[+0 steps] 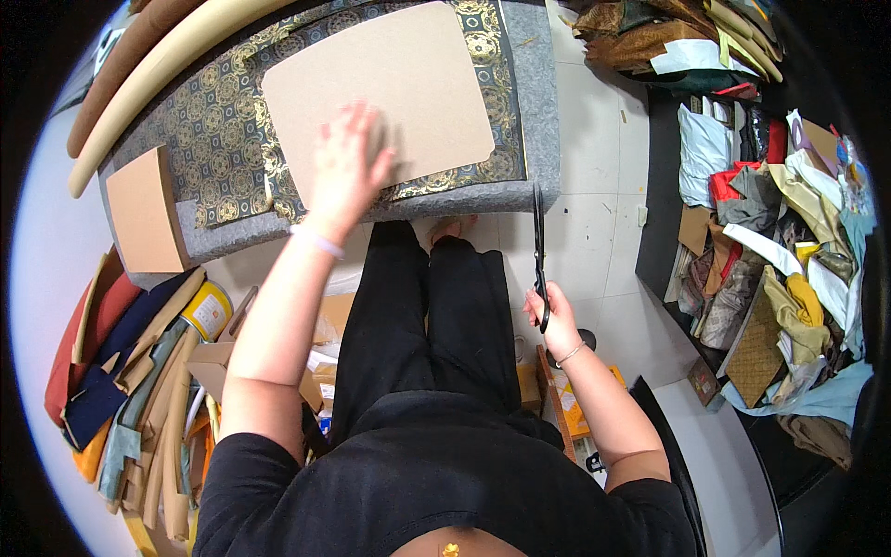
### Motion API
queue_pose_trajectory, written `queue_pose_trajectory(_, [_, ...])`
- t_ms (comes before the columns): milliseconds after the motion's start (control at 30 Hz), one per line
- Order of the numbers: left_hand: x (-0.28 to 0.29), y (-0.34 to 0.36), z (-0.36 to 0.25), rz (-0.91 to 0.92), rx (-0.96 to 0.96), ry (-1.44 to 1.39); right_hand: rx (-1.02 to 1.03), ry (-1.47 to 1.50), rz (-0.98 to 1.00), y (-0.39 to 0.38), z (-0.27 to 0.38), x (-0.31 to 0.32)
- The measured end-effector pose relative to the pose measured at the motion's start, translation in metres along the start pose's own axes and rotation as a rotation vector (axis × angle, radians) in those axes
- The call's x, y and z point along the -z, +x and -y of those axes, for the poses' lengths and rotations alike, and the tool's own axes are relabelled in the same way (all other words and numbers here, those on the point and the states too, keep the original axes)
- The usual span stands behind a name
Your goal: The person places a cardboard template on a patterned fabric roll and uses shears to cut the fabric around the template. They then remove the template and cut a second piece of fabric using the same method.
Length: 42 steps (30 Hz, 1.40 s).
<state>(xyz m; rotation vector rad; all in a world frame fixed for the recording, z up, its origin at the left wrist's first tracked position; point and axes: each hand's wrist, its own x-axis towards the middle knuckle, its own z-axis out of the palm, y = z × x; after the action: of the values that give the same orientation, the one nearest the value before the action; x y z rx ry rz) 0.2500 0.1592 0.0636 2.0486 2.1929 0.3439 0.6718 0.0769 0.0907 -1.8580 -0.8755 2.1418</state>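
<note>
Under my left hand (348, 167) lies a beige board (418, 88) with rounded corners; the fingers are spread and slightly blurred over its near left part. The board rests on dark patterned fabric (200, 148) with gold and blue medallions, spread over a grey felt-like table cover (540, 102). My right hand (554, 320) is closed round the handles of black scissors (539, 237). They point away from me beside the table's right corner, their blades looking closed.
A brown board piece (147, 212) lies at the table's left end. Fabric rolls (167, 79) line the far left edge. More rolls (153, 408) and a yellow-labelled tub (206, 309) stand at lower left. Piled fabrics and bags (789, 269) fill the right side, beyond a tiled floor (594, 158).
</note>
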Motion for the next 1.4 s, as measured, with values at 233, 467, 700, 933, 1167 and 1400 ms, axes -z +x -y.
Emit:
queue_pose_trajectory(233, [-0.054, 0.025, -0.046, 0.095, -0.058, -0.083, 0.075, -0.031, 0.022, 0.021, -0.001, -0.008])
queue_pose_trajectory(467, [-0.062, 0.022, -0.027, 0.037, -0.129, -0.090, 0.104, -0.050, 0.065, 0.032, 0.006, -0.023])
queue_pose_trajectory(700, [-0.060, 0.023, -0.024, 0.028, -0.149, -0.089, 0.073, -0.002, 0.031, 0.043, 0.016, -0.035])
queue_pose_trajectory(933, [-0.060, 0.023, -0.022, 0.014, -0.160, -0.097, 0.051, -0.017, 0.021, 0.042, 0.018, -0.040])
queue_pose_trajectory(1167, [-0.060, 0.022, -0.022, 0.003, -0.155, -0.121, 0.040, 0.058, -0.020, 0.045, 0.012, -0.041])
queue_pose_trajectory(1400, [-0.061, 0.021, -0.022, -0.013, -0.152, -0.101, 0.041, -0.004, -0.044, 0.045, 0.006, -0.036])
